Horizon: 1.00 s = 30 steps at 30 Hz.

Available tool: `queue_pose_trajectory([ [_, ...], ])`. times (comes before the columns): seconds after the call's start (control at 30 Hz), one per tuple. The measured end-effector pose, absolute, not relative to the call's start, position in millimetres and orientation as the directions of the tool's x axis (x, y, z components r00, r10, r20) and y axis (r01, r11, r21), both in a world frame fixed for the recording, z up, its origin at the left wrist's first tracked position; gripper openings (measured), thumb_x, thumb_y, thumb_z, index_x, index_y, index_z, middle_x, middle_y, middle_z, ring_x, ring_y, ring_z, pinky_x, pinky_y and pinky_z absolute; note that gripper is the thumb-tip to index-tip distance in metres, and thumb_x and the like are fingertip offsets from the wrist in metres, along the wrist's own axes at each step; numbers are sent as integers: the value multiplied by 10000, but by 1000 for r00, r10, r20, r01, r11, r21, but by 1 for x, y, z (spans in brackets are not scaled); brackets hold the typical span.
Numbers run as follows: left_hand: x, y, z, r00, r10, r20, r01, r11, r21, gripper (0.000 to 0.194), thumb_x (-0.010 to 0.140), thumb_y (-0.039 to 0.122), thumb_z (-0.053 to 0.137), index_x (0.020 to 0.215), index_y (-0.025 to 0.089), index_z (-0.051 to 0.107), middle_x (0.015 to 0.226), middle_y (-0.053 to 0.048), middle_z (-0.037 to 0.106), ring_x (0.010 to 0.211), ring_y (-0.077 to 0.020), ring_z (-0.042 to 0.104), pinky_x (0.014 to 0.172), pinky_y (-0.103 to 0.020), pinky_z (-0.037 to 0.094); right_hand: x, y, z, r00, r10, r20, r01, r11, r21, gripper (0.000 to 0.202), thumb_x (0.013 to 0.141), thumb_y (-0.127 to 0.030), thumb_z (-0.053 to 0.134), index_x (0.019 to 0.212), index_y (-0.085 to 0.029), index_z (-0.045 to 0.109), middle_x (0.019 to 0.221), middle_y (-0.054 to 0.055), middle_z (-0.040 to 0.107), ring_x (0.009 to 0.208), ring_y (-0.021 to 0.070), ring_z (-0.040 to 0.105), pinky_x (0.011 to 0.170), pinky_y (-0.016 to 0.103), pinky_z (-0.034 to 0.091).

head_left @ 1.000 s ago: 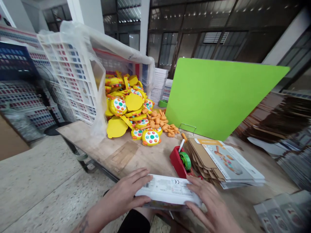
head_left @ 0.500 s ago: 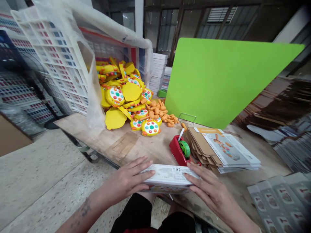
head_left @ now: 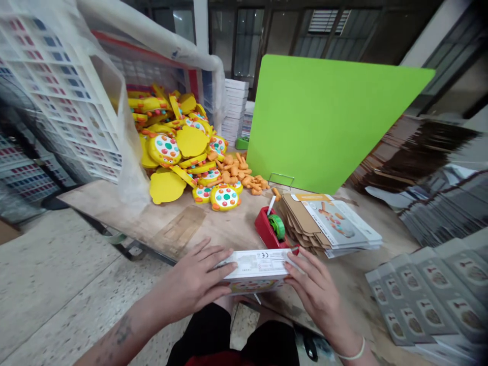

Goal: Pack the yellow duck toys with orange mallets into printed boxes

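Box turned since a second ago: right end up a touch in view, both hands still on it.

Left hand (head_left: 194, 277) grips left end of white printed box (head_left: 255, 265), right hand (head_left: 314, 287) the right end; fingers bent over its upper face. Box sits at near edge of table (head_left: 224, 229), over the lap. Long axis runs left-right; narrow white face up, picture face toward the person. CE mark readable, remaining print too small.

Red tape dispenser (head_left: 264, 229) just beyond. Right of it, flat cartons (head_left: 345, 226): title starts "DUCK", rest soft. Further out: yellow toys (head_left: 225, 197), orange pieces (head_left: 232, 170), green board (head_left: 328, 122).
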<state>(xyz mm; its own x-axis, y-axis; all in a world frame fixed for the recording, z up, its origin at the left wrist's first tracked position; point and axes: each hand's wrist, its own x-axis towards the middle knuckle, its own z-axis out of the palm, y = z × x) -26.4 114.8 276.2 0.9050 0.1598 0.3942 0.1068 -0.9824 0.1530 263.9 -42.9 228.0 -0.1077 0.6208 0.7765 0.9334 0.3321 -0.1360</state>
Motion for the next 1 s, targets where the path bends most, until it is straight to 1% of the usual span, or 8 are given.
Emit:
queue_pose_trajectory([
  [0.13, -10, 110, 296, 935, 151, 322, 102, -981, 163, 337, 1029, 297, 535, 1357, 280, 613, 1459, -106, 589, 1231, -303, 621, 1001, -493, 548, 269, -50, 228, 54, 738, 672, 835, 336, -436, 325, 941, -198, 643, 1252, -281, 684, 1333, 91, 676, 1286, 249, 600, 1046, 417, 529],
  [0.23, -14, 116, 298, 893, 252, 374, 205, -965, 161, 384, 1023, 225, 491, 1382, 311, 598, 1471, -96, 564, 1201, -297, 610, 970, -476, 548, 286, -45, 214, 423, 771, 477, 625, 133, -769, 237, 944, -393, 622, 1112, -248, 706, 1271, 106, 697, 1205, 261, 639, 1047, 442, 504],
  [0.3, -19, 121, 295, 847, 352, 399, 321, -936, 144, 437, 1008, 192, 475, 1420, 303, 569, 1487, -117, 535, 1213, -322, 587, 971, -518, 534, 303, -33, 198, 595, 723, 351, 491, 19, -871, 355, 892, -539, 629, 1008, -211, 700, 1144, 129, 735, 1091, 286, 680, 992, 463, 519],
  [0.4, -18, 122, 291, 826, 452, 337, 432, -892, 136, 468, 974, 158, 507, 1403, 323, 593, 1459, -121, 552, 1197, -348, 577, 954, -567, 530, 329, -4, 178, 665, 707, 240, 424, -92, -901, 491, 820, -642, 649, 963, -175, 694, 942, 117, 761, 870, 281, 710, 844, 449, 552],
  [0.53, -1, 111, 299, 845, 494, 205, 466, -868, 173, 455, 942, 155, 573, 1355, 334, 643, 1435, -112, 578, 1178, -348, 579, 952, -565, 535, 346, 27, 167, 611, 788, 76, 370, -200, -907, 368, 863, -525, 706, 794, -164, 680, 722, -4, 697, 702, 178, 667, 752, 359, 543],
  [0.67, 11, 106, 304, 828, 530, 184, 493, -843, 214, 460, 934, 152, 587, 1366, 298, 645, 1435, -116, 581, 1199, -341, 564, 1004, -550, 515, 344, 36, 173, 548, 837, -17, 298, -214, -930, 363, 915, -458, 684, 723, -155, 628, 722, -29, 659, 684, 136, 639, 728, 320, 537],
  [0.83, 10, 111, 296, 810, 546, 212, 495, -832, 252, 448, 938, 170, 583, 1357, 315, 652, 1471, -93, 562, 1186, -331, 566, 1002, -539, 516, 335, 13, 186, 609, 793, -20, 178, -161, -971, 434, 689, -596, 812, 720, -178, 700, 840, 49, 720, 821, 197, 626, 795, 333, 489],
  [1.0, 8, 113, 291, 805, 546, 231, 493, -833, 251, 452, 931, 177, 585, 1352, 327, 652, 1464, -100, 567, 1180, -343, 567, 979, -563, 517, 326, -16, 187, 636, 758, -142, -21, -167, -986, 498, 582, -650, 852, 663, -182, 702, 626, 8, 625, 612, 143, 501, 605, 283, 408],
])
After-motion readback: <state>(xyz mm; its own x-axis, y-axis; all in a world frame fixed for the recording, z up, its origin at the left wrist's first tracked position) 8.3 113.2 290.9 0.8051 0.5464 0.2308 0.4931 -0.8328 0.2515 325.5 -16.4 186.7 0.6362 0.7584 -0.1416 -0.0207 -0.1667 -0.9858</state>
